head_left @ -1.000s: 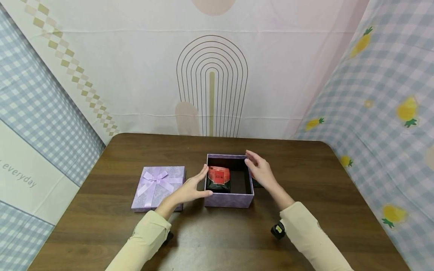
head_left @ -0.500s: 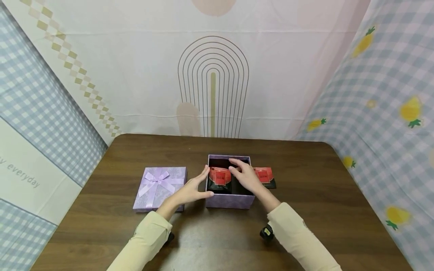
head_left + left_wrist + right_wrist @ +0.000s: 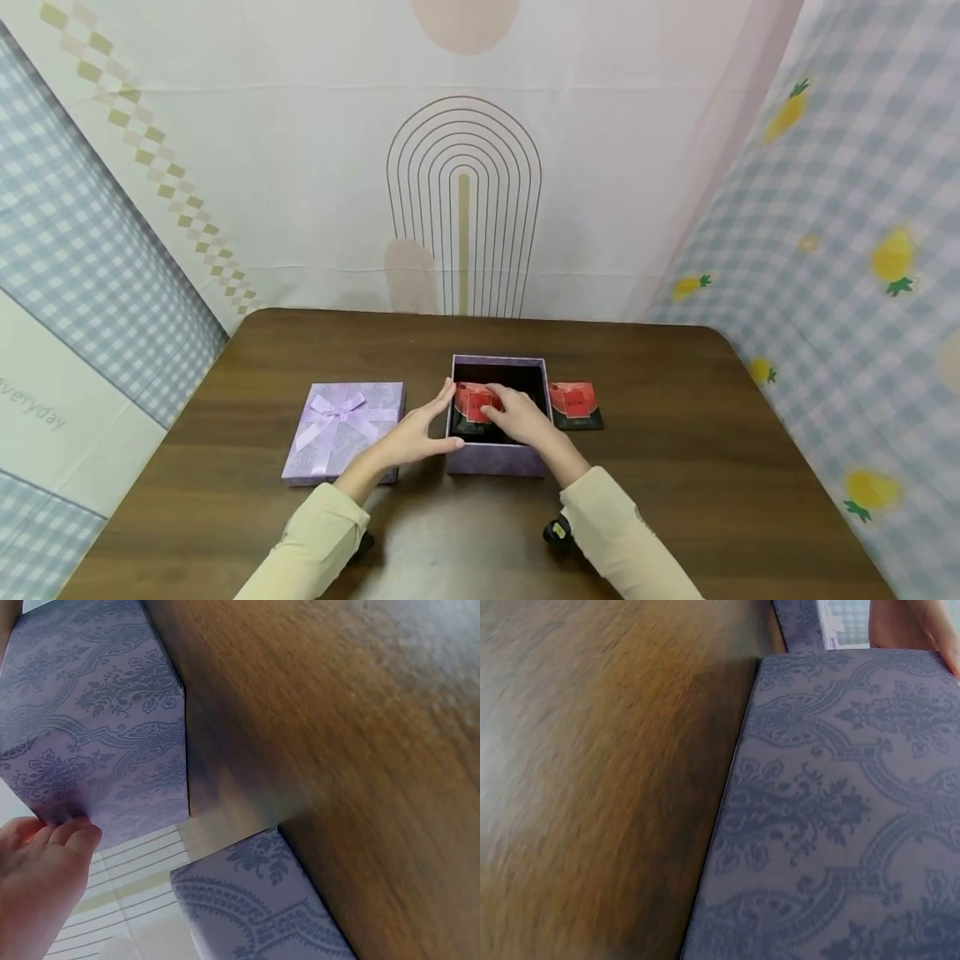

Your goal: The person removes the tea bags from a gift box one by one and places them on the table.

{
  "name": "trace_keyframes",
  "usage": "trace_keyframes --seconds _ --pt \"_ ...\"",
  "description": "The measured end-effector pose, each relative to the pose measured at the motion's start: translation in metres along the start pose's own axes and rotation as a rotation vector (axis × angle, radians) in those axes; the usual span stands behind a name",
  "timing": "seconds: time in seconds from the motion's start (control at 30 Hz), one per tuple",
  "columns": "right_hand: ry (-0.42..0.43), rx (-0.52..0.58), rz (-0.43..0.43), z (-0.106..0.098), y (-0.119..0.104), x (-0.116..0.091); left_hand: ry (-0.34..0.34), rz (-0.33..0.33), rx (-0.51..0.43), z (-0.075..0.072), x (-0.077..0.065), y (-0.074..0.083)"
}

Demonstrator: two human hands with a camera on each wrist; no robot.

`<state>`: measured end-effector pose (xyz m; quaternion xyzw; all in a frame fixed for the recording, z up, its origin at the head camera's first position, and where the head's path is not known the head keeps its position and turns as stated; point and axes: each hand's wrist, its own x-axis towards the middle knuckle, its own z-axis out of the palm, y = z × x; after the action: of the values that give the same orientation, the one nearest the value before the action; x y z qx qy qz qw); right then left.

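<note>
In the head view, a lidless purple gift box with a dark inside stands at the table's middle. A red and black sachet sits in its left half. My left hand rests along the box's left side, thumb at the near corner, fingers extended towards the far end. In the left wrist view, its fingertips touch the patterned wall. My right hand reaches over the right wall into the box, its fingertips overlapping the sachet's right part with thumb and fingers apart. A second red and black sachet lies right of the box.
The purple lid, tied with a lilac ribbon bow, lies left of the box. The brown wooden table runs back to a white cloth backdrop with printed arches. A checked cloth hangs on either side.
My right hand has moved left from the box's right rim, across the inside, to the sachet in the box. The sachet outside has come into fuller view. My left hand has stayed at the box.
</note>
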<state>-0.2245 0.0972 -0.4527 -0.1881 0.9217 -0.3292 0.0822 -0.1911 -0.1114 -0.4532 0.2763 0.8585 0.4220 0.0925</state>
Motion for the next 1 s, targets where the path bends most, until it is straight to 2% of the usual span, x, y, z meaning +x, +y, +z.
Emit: trace_keyframes --seconds 0.2,0.43,0.83,1.0 --pt "-0.086 -0.073 0.101 0.0040 -0.0017 -0.0041 -0.014 0.016 -0.015 0.0003 -0.0030 -0.0016" --pt "-0.173 -0.084 0.125 0.0040 -0.0021 -0.0037 -0.004 0.020 -0.008 0.0022 -0.0044 -0.0031" --pt "-0.128 -0.115 0.082 0.0032 -0.0020 -0.0018 0.005 0.008 -0.019 0.0013 -0.0038 -0.0021" --pt "-0.140 -0.122 0.071 -0.0004 -0.0015 0.0015 -0.007 0.009 -0.008 -0.0021 0.0007 -0.0010"
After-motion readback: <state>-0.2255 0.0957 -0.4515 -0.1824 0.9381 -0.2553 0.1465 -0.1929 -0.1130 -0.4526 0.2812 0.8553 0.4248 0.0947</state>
